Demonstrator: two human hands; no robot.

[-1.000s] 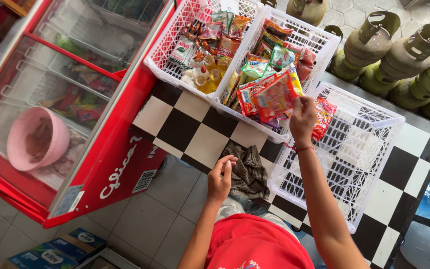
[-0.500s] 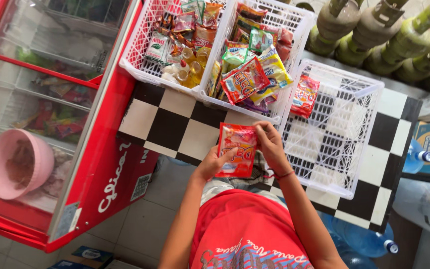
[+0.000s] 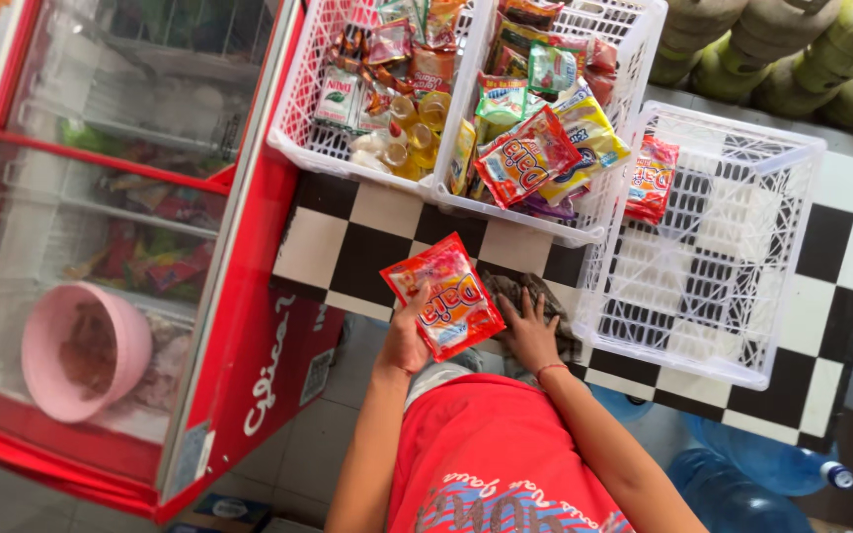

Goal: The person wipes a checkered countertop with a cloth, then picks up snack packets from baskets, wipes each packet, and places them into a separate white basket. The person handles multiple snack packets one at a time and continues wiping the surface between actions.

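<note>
While my left hand (image 3: 405,341) grips the red snack packet (image 3: 443,296) by its lower edge, fingers closed on it, pkt sits above the checkered counter (image 3: 348,247). R. hand (image 3: 528,331) lies flat, fingers spread, on the dark cloth (image 3: 545,296) beside the white basket (image 3: 703,326).

Single head view, looking steeply down from above, near checkered counter (image 3: 348,247); no second view.
</note>
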